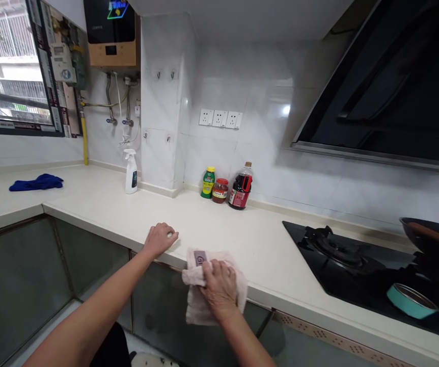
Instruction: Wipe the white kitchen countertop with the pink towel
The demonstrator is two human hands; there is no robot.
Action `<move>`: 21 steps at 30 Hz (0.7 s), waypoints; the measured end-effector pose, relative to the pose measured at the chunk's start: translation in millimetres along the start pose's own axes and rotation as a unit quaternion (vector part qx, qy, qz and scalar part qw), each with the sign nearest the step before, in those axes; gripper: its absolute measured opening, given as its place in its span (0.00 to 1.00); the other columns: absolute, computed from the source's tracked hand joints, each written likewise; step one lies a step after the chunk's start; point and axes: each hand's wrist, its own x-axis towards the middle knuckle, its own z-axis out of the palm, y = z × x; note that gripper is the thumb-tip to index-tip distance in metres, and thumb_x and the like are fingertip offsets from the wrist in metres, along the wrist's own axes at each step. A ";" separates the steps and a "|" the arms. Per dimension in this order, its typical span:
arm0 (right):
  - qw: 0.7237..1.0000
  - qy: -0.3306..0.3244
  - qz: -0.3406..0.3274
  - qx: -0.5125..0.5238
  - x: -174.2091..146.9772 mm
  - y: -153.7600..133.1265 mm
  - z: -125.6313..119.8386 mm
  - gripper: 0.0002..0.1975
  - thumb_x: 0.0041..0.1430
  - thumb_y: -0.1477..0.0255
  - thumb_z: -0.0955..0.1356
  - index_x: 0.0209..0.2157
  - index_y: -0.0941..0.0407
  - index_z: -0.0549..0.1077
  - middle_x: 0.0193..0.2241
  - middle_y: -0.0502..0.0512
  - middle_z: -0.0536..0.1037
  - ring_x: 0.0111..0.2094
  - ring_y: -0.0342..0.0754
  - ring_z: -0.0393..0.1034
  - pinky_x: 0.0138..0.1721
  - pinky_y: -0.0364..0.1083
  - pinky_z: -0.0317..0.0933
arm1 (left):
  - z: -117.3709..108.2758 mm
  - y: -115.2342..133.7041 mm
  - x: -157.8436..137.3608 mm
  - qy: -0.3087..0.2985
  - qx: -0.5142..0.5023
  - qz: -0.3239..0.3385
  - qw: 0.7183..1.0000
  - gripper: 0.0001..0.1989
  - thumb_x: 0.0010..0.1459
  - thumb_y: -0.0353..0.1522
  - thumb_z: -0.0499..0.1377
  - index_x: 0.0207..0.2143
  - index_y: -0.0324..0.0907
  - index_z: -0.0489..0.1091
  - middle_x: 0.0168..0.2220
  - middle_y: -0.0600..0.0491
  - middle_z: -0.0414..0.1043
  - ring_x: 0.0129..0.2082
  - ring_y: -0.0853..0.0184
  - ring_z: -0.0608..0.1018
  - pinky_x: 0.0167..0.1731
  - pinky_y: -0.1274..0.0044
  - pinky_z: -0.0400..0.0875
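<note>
My right hand (221,288) is pressed onto a pale pink cloth (198,303), its fingers bent over the folded fabric. The cloth lies partly on the cream countertop (265,255) and hangs over its front edge. A grey label with dark letters shows at the cloth's upper left corner. To the left, my left hand (160,238) rests at the counter's edge, apart from the cloth. Its fingers are curled loosely under, with nothing visible in them.
Along the wall stand a green bottle (208,183), a red-lidded jar (220,191) and a dark sauce bottle (241,188). Leftward are a white spray bottle (131,173) and a blue cloth (36,182). A black gas hob (341,260) with a pan (433,234) lies right, under a slanted hood (391,86).
</note>
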 end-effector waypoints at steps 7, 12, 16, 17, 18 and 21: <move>0.997 -0.004 -0.076 0.018 -8.2 22.0 2.1 0.36 0.46 0.72 0.78 0.57 0.54 0.67 0.52 0.62 0.69 0.51 0.63 0.61 0.52 0.58 0.55 | -1.0 -4.7 0.9 0.002 0.007 0.010 1.000 0.13 0.63 0.36 0.54 0.34 0.45 0.79 0.43 0.49 0.80 0.50 0.58 0.76 0.48 0.69 0.66; 0.997 0.022 -0.065 -0.021 -67.1 104.9 -24.7 0.26 0.58 0.65 0.70 0.57 0.56 0.68 0.52 0.64 0.70 0.53 0.63 0.61 0.54 0.60 0.53 | 0.1 -7.9 4.6 0.002 -0.012 0.024 1.000 0.16 0.62 0.38 0.52 0.35 0.45 0.78 0.42 0.48 0.80 0.48 0.56 0.76 0.49 0.68 0.66; 0.996 0.040 -0.059 -0.056 -112.4 173.8 -53.8 0.24 0.61 0.64 0.65 0.58 0.55 0.66 0.51 0.63 0.70 0.52 0.62 0.64 0.55 0.59 0.53 | 1.1 -7.3 6.3 0.004 -0.005 0.025 1.000 0.17 0.62 0.40 0.51 0.34 0.45 0.78 0.42 0.48 0.80 0.49 0.55 0.76 0.49 0.68 0.67; 0.995 0.044 -0.057 -0.064 -123.1 190.4 -60.7 0.24 0.62 0.64 0.64 0.58 0.55 0.66 0.51 0.63 0.71 0.52 0.61 0.65 0.55 0.59 0.53 | 1.1 -6.7 6.4 0.004 -0.003 0.024 1.000 0.17 0.62 0.40 0.50 0.34 0.45 0.78 0.42 0.48 0.80 0.49 0.55 0.76 0.49 0.68 0.67; 0.995 0.048 -0.053 -0.071 -133.6 206.5 -67.2 0.24 0.62 0.64 0.64 0.58 0.54 0.66 0.51 0.62 0.71 0.51 0.61 0.65 0.55 0.59 0.54 | 0.9 -6.0 6.4 0.005 0.000 0.024 1.000 0.18 0.62 0.41 0.50 0.34 0.45 0.78 0.43 0.48 0.80 0.49 0.54 0.76 0.48 0.68 0.67; 0.993 0.070 -0.022 -0.097 -163.8 249.4 -82.3 0.23 0.64 0.63 0.63 0.59 0.53 0.64 0.51 0.62 0.71 0.52 0.61 0.66 0.55 0.59 0.55 | -0.2 -4.0 6.2 0.006 0.002 0.025 1.000 0.18 0.61 0.41 0.50 0.33 0.45 0.78 0.42 0.47 0.80 0.48 0.54 0.76 0.47 0.68 0.68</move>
